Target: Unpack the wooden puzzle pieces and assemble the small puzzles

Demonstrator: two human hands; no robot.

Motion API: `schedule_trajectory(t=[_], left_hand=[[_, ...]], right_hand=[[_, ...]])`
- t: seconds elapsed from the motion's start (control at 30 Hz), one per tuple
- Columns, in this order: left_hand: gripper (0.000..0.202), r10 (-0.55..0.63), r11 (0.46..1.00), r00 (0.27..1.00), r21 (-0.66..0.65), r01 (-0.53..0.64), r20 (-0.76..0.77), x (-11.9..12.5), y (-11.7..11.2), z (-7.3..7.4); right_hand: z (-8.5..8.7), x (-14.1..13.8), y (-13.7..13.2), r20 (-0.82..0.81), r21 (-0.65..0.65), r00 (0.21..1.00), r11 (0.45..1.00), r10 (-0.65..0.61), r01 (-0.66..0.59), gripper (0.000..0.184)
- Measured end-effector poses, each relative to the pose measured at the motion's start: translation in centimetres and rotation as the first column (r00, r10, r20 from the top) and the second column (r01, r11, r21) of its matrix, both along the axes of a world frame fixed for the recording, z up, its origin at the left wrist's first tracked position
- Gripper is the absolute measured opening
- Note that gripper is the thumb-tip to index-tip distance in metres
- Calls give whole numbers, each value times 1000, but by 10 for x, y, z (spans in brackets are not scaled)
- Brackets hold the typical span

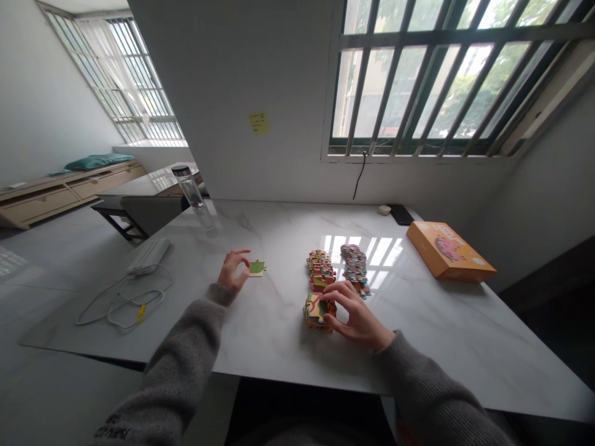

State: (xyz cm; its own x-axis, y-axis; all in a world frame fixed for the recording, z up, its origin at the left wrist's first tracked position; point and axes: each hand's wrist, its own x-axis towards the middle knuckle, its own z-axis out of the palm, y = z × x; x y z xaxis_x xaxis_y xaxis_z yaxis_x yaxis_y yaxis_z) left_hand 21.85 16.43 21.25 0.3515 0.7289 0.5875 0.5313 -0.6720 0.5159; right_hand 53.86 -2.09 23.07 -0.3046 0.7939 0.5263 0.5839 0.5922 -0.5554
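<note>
A green and cream jigsaw puzzle piece point(257, 268) lies flat on the table, left of the middle. My left hand point(233, 271) is just to its left, thumb and forefinger apart and curved, with nothing visible between them. At the near middle, my right hand point(353, 313) has its thumb and fingertips on the right side of the top puzzle piece point(317, 306) of a short stack. Whether that piece is lifted off the stack, I cannot tell. Behind it runs a row of leaning puzzle pieces point(320, 269), mostly red and yellow. A second row of puzzle pieces point(354, 265) stands to the right.
An orange box point(449, 251) lies on the white marbled table point(279, 347) at the right. A black phone point(400, 215) and a small pale object point(383, 210) are by the wall. A glass bottle point(188, 187) stands far left, near a white power strip with cable point(151, 255).
</note>
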Motion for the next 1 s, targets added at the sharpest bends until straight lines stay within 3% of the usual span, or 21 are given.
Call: schedule_trajectory(t=[0.07,0.13,0.2,0.33,0.6,0.8,0.9,1.0], left_hand=[[7,-59,995,989,91,47,135,27,-28,8],[6,-292,955,947,92,281,135,59,-58,11],[14,-460,887,884,-2,462,85,88,-83,11],[32,-597,801,802,-52,597,17,114,-102,8],[36,-608,790,789,-30,612,96,103,-98,9],[28,-582,813,802,84,576,132,107,-98,5],[26,-539,840,827,177,513,161,109,-98,8],[25,-431,887,877,278,368,214,116,-102,12]], right_hand=[[0,-1,-1,-7,-1,1000,1000,0,0,34],[-2,-2,-1,-31,-7,1000,1000,-6,6,36],[-4,-2,0,-68,-13,998,1000,-16,16,37],[-8,-3,1,-132,-11,990,999,-40,39,41],[-5,-2,-2,-177,-25,981,996,-83,80,47],[-2,1,-1,-287,-75,951,993,-113,95,47],[-1,-3,0,-426,-96,900,994,-93,58,51],[-2,-10,2,-521,-124,841,988,-146,95,63]])
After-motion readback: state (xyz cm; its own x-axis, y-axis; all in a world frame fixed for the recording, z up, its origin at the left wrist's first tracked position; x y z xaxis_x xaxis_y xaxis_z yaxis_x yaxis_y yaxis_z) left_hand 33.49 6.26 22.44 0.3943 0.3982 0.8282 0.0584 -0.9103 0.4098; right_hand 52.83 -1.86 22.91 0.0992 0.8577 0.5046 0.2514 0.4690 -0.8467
